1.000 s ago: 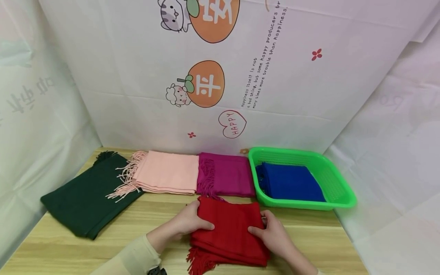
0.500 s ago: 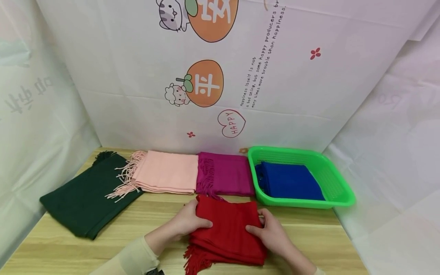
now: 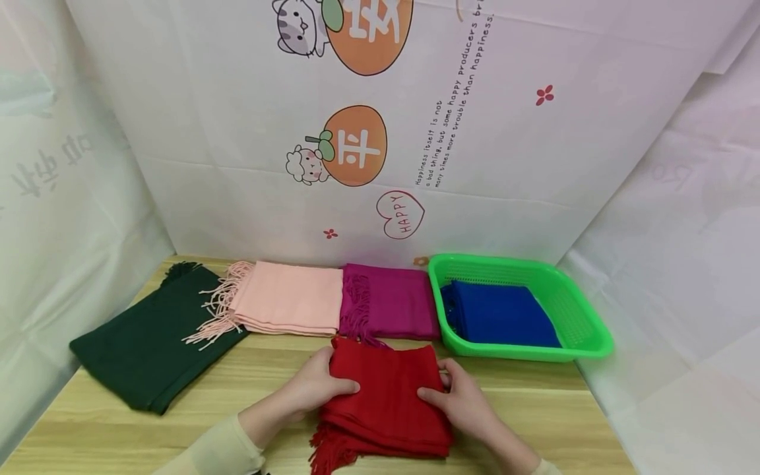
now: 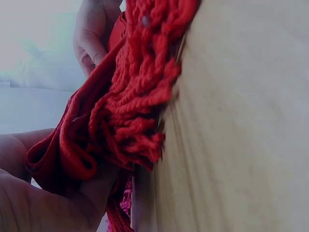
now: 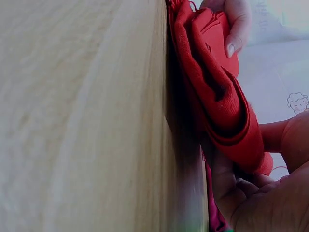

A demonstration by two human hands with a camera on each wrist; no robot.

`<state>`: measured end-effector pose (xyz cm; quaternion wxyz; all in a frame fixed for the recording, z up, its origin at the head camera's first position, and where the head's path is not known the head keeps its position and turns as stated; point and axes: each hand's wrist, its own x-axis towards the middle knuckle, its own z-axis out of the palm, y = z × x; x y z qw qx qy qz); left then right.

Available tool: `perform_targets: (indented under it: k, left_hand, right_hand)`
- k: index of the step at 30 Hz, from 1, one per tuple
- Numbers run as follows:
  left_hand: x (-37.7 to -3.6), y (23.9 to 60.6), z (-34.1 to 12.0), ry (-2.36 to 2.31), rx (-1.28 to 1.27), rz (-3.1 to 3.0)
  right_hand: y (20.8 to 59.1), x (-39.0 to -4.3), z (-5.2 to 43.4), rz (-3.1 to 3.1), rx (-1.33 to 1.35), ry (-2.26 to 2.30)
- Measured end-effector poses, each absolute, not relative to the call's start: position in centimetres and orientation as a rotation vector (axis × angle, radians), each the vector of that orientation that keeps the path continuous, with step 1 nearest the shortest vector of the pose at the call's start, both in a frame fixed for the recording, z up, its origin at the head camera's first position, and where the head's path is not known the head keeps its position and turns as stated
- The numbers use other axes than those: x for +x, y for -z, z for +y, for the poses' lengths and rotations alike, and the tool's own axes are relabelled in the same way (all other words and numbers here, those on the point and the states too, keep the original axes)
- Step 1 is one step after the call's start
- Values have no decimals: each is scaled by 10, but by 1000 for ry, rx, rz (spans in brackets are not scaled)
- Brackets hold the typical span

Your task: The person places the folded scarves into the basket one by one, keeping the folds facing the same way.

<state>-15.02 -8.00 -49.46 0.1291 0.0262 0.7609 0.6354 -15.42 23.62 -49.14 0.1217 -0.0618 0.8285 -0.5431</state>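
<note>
A folded red scarf with fringe along its near left corner sits at the front middle of the table. My left hand grips its left edge, thumb on top and fingers underneath. On the opposite side my right hand pinches the right edge the same way. The left wrist view shows the folded layers and red fringe between thumb and fingers. In the right wrist view the rounded folds of the scarf lie between thumb and fingers, its far part close over the wood.
Behind the red scarf lie a folded magenta scarf and a folded pink scarf. A dark green scarf is at the left, partly under the pink fringe. At the back right a green basket holds a folded blue scarf.
Both hands have shifted slightly to the left together with the red scarf, keeping their grip on its two sides. The other scarves and the basket have stayed put.
</note>
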Motion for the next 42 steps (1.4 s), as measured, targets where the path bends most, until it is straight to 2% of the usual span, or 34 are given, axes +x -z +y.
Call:
perform_targets:
  k: [19, 42]
  left_hand:
    - [-144, 484, -92, -1912, 43, 2145]
    - [-144, 454, -97, -1990, 46, 2179]
  right_hand:
    - [480, -155, 226, 2389, -234, 1599]
    - [445, -163, 224, 2389, -249, 1670]
